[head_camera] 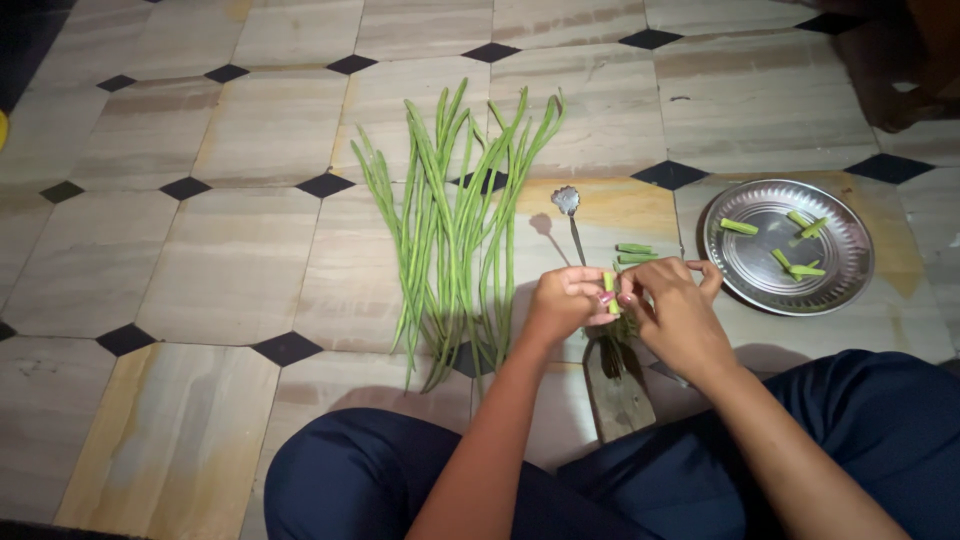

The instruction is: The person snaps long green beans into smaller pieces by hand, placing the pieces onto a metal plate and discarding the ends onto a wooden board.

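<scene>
Fingers of my left hand [562,300] and right hand [672,305] pinch one short green pod piece [609,288]. Long pods [455,220] lie left; a steel plate [846,262] sits right.

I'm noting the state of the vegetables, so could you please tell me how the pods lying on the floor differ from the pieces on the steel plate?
The long pods are whole, slender and many, laid roughly parallel in a loose bundle on the tiled floor. The cut pieces are short stubs, only a few, scattered at different angles on the round steel plate. Both are the same green.
</scene>
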